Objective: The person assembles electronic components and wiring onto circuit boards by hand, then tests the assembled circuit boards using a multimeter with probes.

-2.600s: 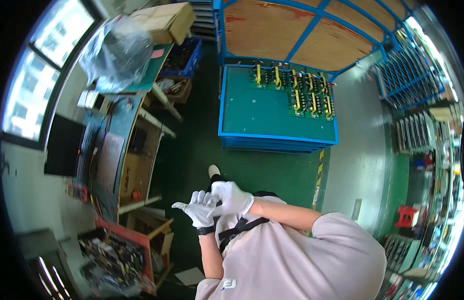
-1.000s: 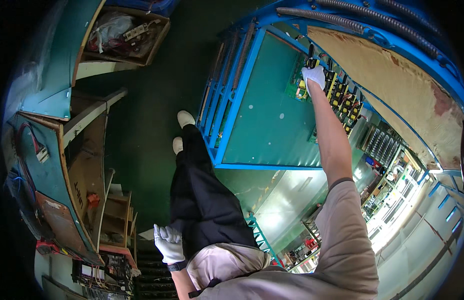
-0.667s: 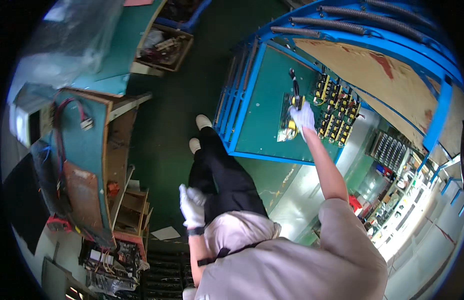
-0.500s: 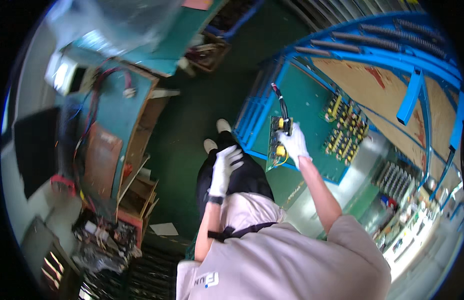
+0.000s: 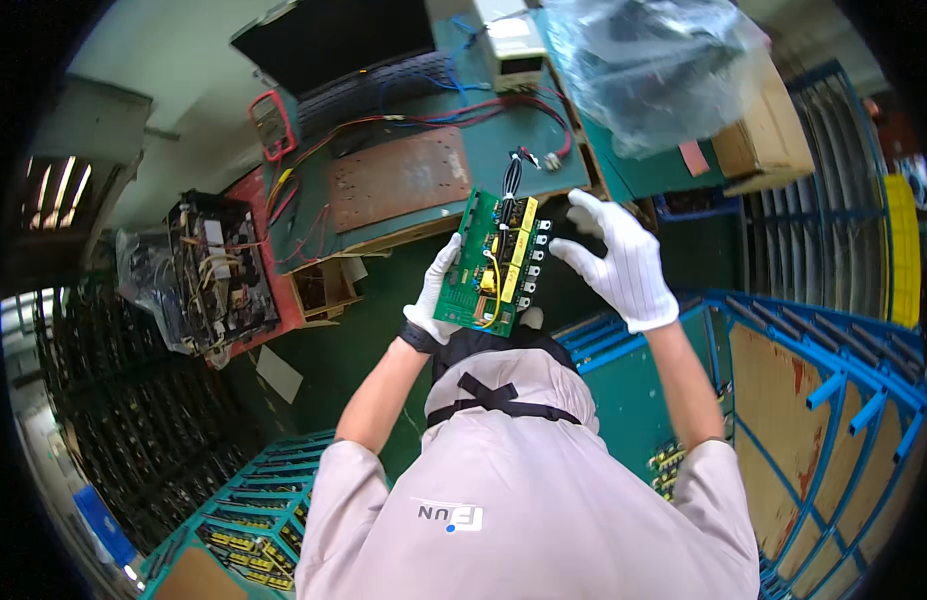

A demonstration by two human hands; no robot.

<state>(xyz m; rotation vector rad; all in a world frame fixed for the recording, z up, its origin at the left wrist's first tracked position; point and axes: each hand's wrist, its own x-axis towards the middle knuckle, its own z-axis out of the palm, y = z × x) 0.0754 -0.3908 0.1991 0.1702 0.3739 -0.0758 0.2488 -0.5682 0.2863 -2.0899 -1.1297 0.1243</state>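
Note:
A green circuit board (image 5: 464, 292) with yellow and black parts is held up in front of my body, tilted. My gloved left hand (image 5: 434, 296) grips its left edge. A row of metal tabs (image 5: 535, 264) runs along the board's right side. From its far end a bundle of black wires (image 5: 512, 178) points toward the workbench. My gloved right hand (image 5: 624, 265) is just right of the board, apart from it, with its fingers spread and nothing in them.
Ahead stands a green workbench (image 5: 524, 120) with a brown plate (image 5: 402, 180), cables, a red-cased meter (image 5: 272, 126) and a dark monitor (image 5: 334, 42). Clear plastic sheeting (image 5: 654, 70) lies at the right. A blue metal cart (image 5: 834, 400) is on my right, racks on my left.
I have turned from the blue cart to face the workbench. The board has passed from my right hand to my left, and my right hand is now free of it.

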